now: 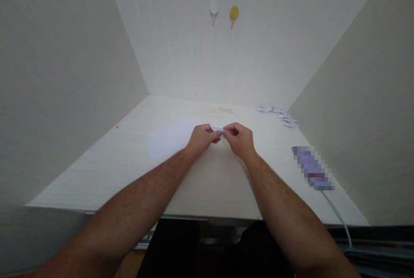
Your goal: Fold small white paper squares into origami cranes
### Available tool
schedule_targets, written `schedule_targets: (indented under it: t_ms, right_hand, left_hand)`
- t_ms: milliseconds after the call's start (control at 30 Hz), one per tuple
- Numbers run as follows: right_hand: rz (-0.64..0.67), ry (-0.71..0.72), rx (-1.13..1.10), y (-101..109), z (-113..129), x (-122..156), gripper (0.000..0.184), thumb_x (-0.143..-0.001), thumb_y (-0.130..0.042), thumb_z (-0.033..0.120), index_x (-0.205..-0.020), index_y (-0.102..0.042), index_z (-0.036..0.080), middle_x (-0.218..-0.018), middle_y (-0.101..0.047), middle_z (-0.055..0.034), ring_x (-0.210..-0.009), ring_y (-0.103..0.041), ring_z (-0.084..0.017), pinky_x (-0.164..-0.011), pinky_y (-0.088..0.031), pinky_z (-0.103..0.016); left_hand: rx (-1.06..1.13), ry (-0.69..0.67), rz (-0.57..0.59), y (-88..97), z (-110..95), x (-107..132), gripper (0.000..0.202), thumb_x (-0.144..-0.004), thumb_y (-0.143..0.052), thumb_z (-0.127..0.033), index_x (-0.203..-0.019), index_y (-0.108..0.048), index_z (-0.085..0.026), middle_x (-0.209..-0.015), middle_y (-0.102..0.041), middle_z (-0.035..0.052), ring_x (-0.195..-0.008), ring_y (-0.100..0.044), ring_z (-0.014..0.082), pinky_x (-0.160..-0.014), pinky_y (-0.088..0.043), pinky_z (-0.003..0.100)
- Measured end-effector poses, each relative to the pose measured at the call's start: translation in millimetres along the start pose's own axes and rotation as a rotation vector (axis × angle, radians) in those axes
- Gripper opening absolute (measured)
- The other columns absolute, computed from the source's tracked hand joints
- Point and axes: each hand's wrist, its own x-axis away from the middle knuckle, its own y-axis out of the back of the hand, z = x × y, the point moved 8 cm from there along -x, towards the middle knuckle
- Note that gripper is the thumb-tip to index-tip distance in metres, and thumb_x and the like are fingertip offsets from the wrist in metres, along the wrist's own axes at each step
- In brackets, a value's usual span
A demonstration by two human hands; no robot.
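A small piece of folded white paper (216,128) is held between my two hands, above the middle of the white desk. My left hand (203,136) pinches its left part, with the thumb lying across the front. On the right side, the thumb and fingertips of my right hand (238,137) are closed on its edge. My fingers hide much of the paper, so its full shape does not show. Beside my left forearm, white paper sheets (171,135) lie flat on the desk.
Several small folded paper figures (286,118) line the back right corner. A blurred-out phone-like device (312,168) with a white cable (338,215) lies at the right. Two hooks, one white (214,9) and one yellow (234,13), are on the back wall. Walls enclose both sides.
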Motion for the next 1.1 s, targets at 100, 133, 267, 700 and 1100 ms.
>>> schedule_targets:
  t_ms: [100, 133, 267, 700, 1100]
  right_hand:
    - [0.065, -0.100, -0.037, -3, -8, -2, 0.011, -0.074, -0.065, 0.027, -0.074, -0.067, 0.016, -0.065, -0.065, -0.0010, -0.058, -0.055, -0.012, -0.054, -0.042, -0.024]
    - [0.087, -0.110, -0.032, -3, -9, -3, 0.012, -0.074, -0.064, 0.028, -0.073, -0.066, 0.016, -0.064, -0.064, -0.0006, -0.057, -0.054, -0.012, -0.053, -0.040, -0.024]
    - [0.151, -0.081, -0.051, -6, -9, -5, 0.014, -0.076, -0.063, 0.030, -0.072, -0.064, 0.017, -0.062, -0.061, 0.0008, -0.056, -0.051, -0.011, -0.053, -0.038, -0.023]
    - [0.123, 0.197, 0.047, -6, 5, 0, 0.007, -0.080, -0.062, 0.021, -0.077, -0.068, 0.019, -0.074, -0.067, -0.0010, -0.068, -0.060, -0.013, -0.064, -0.046, -0.025]
    - [0.199, 0.479, 0.176, -8, 26, 5, 0.017, -0.081, -0.055, 0.012, -0.077, -0.069, 0.020, -0.076, -0.068, -0.0018, -0.073, -0.062, -0.014, -0.068, -0.046, -0.025]
  left_hand:
    - [-0.024, -0.027, 0.016, -0.1, -2, 0, 0.022, -0.065, -0.074, -0.029, -0.073, -0.066, -0.010, -0.063, -0.066, 0.0051, -0.056, -0.060, 0.0120, -0.055, -0.049, 0.024]
    - [-0.022, -0.030, 0.026, -0.4, -2, -1, 0.021, -0.066, -0.074, -0.028, -0.073, -0.066, -0.010, -0.063, -0.066, 0.0049, -0.055, -0.060, 0.0119, -0.055, -0.049, 0.024]
    - [0.020, 0.004, 0.088, -3.2, 2, -1, 0.018, -0.066, -0.072, -0.025, -0.074, -0.065, -0.011, -0.061, -0.065, 0.0041, -0.054, -0.061, 0.0122, -0.053, -0.049, 0.023]
    - [0.051, 0.162, 0.122, -5.8, 7, 2, 0.009, -0.067, -0.068, -0.018, -0.071, -0.064, -0.011, -0.054, -0.062, 0.0036, -0.051, -0.061, 0.0131, -0.052, -0.049, 0.024]
    - [0.167, 0.258, 0.167, -8.7, 12, 4, 0.007, -0.064, -0.066, -0.016, -0.062, -0.060, -0.013, -0.053, -0.061, 0.0034, -0.046, -0.058, 0.0103, -0.048, -0.045, 0.020]
